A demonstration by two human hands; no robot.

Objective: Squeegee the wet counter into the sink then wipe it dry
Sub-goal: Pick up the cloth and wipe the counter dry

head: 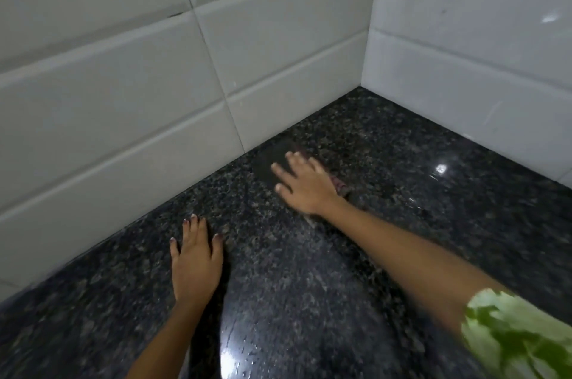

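The counter (402, 224) is dark speckled granite, glossy, with small water droplets near the front. My right hand (305, 185) lies flat, fingers spread, pressing a dark cloth (269, 162) onto the counter close to the back wall. A reddish edge of the cloth (340, 186) shows beside my wrist. My left hand (195, 258) rests palm down on the bare counter, fingers apart, holding nothing. No squeegee and no sink are in view.
White tiled walls (154, 84) run along the back and meet the right-hand tiled wall (464, 53) in a corner (365, 84). A green patterned sleeve (520, 335) covers my right upper arm at the lower right.
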